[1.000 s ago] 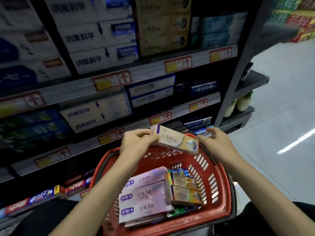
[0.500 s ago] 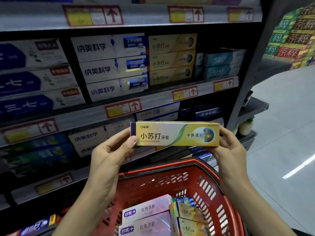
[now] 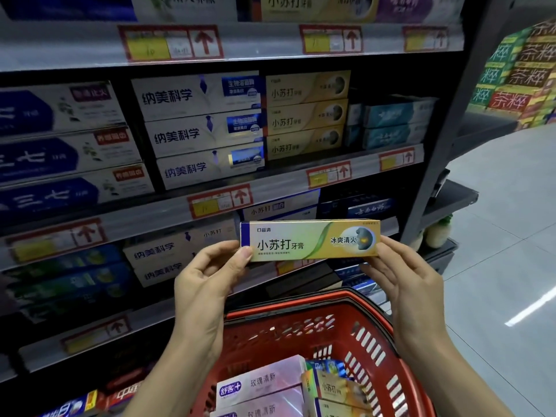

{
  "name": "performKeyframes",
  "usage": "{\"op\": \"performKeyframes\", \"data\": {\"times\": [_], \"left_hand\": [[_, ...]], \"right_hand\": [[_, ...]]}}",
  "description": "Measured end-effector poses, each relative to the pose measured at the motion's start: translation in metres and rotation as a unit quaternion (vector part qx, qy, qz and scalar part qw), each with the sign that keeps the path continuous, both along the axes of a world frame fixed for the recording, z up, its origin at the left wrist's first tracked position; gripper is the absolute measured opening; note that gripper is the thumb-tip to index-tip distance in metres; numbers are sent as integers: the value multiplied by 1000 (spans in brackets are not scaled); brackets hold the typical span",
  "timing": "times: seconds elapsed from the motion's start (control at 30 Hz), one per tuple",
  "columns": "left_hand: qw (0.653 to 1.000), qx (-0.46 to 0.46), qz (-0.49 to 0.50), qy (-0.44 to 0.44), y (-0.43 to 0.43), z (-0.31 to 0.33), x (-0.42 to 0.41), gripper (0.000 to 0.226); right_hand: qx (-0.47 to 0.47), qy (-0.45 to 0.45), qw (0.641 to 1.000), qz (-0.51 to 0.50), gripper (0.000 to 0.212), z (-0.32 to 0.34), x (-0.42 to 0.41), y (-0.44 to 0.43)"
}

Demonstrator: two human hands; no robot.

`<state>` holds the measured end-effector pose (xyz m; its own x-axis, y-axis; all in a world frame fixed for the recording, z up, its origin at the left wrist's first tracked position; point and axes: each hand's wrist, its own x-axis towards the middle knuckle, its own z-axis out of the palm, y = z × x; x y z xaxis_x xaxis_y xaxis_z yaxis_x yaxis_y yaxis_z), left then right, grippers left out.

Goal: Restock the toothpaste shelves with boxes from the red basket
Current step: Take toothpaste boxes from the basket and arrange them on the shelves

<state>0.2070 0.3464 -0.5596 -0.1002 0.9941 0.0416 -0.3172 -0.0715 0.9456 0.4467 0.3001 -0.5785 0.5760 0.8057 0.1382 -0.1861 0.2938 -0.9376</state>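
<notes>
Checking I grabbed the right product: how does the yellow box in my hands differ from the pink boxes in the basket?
The held yellow box is yellow-green with a blue left end; the pink boxes are pale pink with a blue logo. The yellow box is held level between left hand and right hand above the red basket; the pink boxes lie stacked inside it. Both are long toothpaste cartons.

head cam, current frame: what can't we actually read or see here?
- Price tags on the shelf rails: head view, digits blurred.
- Red basket: near side cut off by the bottom edge; box count unknown.
- Pink boxes: lower ones cut off there too.
- Held yellow box: the small line under its name is too small to read; left hand and right hand fingers cover the ends.
- Top shelf boxes: cropped by the top edge.
</notes>
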Motion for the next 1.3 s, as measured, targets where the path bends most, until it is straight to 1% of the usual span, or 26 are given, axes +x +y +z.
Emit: {"op": "performKeyframes", "data": {"times": [0.13,0.27,0.37,0.47,0.73,0.83,0.9,0.97,1.07,1.2,1.3], "left_hand": [[1000,14,17,18,-1,1,7,34],[992,59,54,100,-6,3,15,20],[983,89,81,136,-9,5,22,17],[978,108,105,147,-7,11,32,18],[946,170,131,244,20,50,59,35],[945,151,104,272,39,64,73,38],[950,137,77,269,52,72,82,47],[955,131,57,262,64,79,89,52],[953,113,59,275,82,84,94,57],[961,93,32,258,97,85,100,60],[964,44,-3,263,102,85,105,64]], "right_hand": [[-3,-23,1000,-20,22,2,0,-1],[0,-64,996,-59,23,8,-2,0],[0,-98,991,-88,25,11,-1,6],[9,-128,985,-120,27,17,2,22],[42,-120,981,-147,33,50,27,85],[52,-120,976,-172,30,70,38,112],[55,-129,972,-186,27,80,45,129],[57,-132,971,-193,26,87,53,145],[49,-149,969,-193,25,93,60,164],[-4,-195,967,-163,28,88,70,183],[-58,-236,960,-137,39,82,75,191]]}}
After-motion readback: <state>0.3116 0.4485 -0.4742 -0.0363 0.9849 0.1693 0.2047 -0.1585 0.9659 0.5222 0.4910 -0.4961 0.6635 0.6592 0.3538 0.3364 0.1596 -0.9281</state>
